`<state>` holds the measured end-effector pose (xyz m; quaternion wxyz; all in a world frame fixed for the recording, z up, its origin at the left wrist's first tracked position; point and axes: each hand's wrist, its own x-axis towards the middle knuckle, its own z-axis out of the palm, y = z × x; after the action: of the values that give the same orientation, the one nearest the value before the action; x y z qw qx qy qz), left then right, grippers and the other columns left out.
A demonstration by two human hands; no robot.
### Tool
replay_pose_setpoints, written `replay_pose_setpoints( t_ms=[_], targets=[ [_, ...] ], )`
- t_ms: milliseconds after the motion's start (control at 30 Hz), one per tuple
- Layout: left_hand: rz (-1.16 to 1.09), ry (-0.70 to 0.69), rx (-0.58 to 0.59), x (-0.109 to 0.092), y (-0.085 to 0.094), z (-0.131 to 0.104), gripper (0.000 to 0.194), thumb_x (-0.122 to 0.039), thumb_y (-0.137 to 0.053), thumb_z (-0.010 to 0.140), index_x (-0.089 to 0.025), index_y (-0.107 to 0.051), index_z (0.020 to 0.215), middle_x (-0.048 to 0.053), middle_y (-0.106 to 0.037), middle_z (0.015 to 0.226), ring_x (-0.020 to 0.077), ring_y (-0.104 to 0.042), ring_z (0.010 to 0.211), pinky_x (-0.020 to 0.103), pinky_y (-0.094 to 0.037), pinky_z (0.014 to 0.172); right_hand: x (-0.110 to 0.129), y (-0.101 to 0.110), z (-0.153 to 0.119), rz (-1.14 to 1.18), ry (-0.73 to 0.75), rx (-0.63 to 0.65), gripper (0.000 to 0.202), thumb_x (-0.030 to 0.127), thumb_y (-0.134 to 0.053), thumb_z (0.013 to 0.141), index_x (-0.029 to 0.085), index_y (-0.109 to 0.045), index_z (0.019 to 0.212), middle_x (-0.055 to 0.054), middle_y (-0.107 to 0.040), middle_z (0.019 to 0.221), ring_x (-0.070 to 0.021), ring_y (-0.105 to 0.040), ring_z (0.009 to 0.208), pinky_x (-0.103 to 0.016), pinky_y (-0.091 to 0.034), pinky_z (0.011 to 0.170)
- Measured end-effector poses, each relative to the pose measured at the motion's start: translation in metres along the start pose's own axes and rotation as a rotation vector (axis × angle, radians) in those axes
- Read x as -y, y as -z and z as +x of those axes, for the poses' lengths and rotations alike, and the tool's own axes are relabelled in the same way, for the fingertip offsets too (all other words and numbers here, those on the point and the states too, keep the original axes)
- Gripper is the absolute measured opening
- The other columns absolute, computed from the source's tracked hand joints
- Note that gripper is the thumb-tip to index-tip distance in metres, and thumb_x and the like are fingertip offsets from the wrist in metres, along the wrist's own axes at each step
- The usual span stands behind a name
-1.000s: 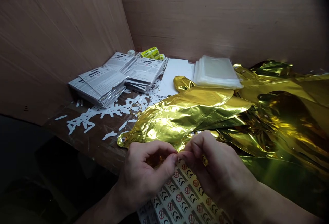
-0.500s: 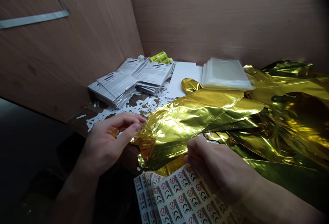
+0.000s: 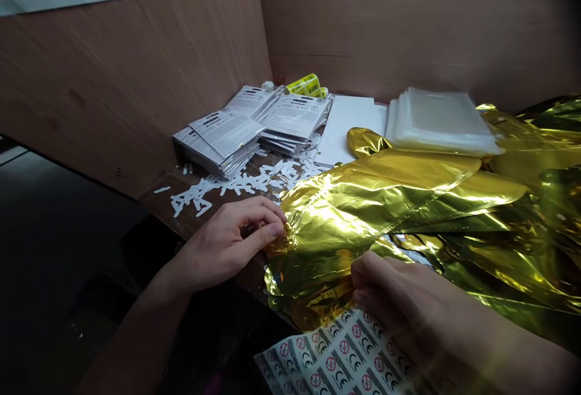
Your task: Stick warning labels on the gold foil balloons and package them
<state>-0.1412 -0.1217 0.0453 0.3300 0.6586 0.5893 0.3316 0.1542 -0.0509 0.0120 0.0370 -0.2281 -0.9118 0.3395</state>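
A crumpled gold foil balloon, lying flat, stretches across the middle of the table. My left hand pinches its left end between thumb and fingers. Lower right, my right hand is closed with the fingers curled under, close against the near side of the foil. A sheet of small CE stickers, with red no-symbols, comes out from beneath this hand and appears gripped by it. The sheet slants past the table's front edge; its right part is hidden by my wrist. The right fingertips cannot be seen.
Stacks of packed cards stand at the back left, with scattered white paper strips before them. Behind are a yellow label roll, white cards and clear plastic sleeves. More gold foil covers the right. Wooden panels enclose the table.
My left hand has moved against the foil's left end, its fingers closing on the edge. My right hand and the sticker sheet have dropped slightly. The view has shifted left.
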Motion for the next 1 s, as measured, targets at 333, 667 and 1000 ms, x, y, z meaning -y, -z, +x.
replay_pose_setpoints(
  t_ms=[333, 667, 1000],
  targets=[
    [0.038, 0.004, 0.168, -0.007, -0.017, -0.008, 0.017, -0.029, -0.064, 0.097, -0.023, -0.074, 0.084, 0.001, -0.066, 0.126, 0.0184, -0.059, 0.123, 0.029, -0.045, 0.106, 0.002, 0.003, 0.003, 0.017, 0.036, 0.068, 0.021, 0.028, -0.033, 0.110, 0.023, -0.050, 0.099, 0.001, -0.060, 0.079, -0.0141, -0.051, 0.066, -0.028, -0.037, 0.060],
    [0.114, 0.003, 0.183, -0.010, -0.025, -0.008, 0.018, -0.031, -0.063, 0.097, -0.024, -0.073, 0.084, 0.003, -0.061, 0.131, 0.0213, -0.052, 0.128, 0.031, -0.047, 0.106, 0.000, 0.002, 0.000, -0.040, 0.023, 0.047, 0.022, 0.027, -0.035, 0.109, 0.021, -0.055, 0.104, -0.002, -0.063, 0.079, -0.0143, -0.053, 0.064, -0.027, -0.037, 0.058],
    [0.043, 0.027, 0.204, -0.013, -0.025, -0.009, 0.020, -0.034, -0.063, 0.098, -0.024, -0.075, 0.085, 0.003, -0.062, 0.131, 0.0215, -0.055, 0.126, 0.032, -0.047, 0.107, 0.002, 0.004, 0.003, 0.031, 0.052, -0.024, 0.020, 0.026, -0.042, 0.106, 0.021, -0.061, 0.100, -0.001, -0.064, 0.070, -0.0140, -0.054, 0.057, -0.026, -0.042, 0.055]
  ],
)
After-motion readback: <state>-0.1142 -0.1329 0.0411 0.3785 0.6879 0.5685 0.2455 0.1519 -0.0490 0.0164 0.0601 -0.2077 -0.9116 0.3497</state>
